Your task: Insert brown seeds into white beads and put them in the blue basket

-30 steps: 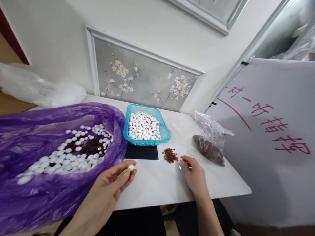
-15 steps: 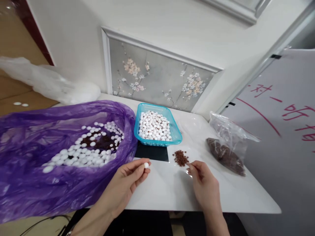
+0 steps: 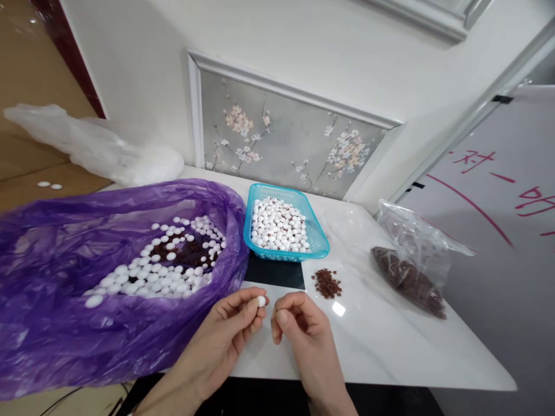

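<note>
Between the thumb and fingers of my left hand [image 3: 229, 335] is a small white ball [image 3: 261, 301]. Just to its right, my right hand [image 3: 306, 332] has thumb and forefinger pinched together; anything between them is too small or hidden to name. A little heap of reddish-brown bits [image 3: 328, 283] lies on the white table behind my right hand. Farther back stands a blue plastic basket [image 3: 323, 245] holding many white balls with brown specks among them. On the left, an open purple plastic bag [image 3: 47, 300] contains loose white balls and dark brown material.
A clear zip bag [image 3: 411, 277] of brown material lies on the table's right side. A black flat piece [image 3: 277, 273] is in front of the basket. White plastic wrap [image 3: 143, 162] lies at the back left; a whiteboard [image 3: 485, 277] stands on the right.
My right hand has moved left, away from the heap of brown bits, to beside the white ball. My left hand still holds the ball. The view has shifted slightly.
</note>
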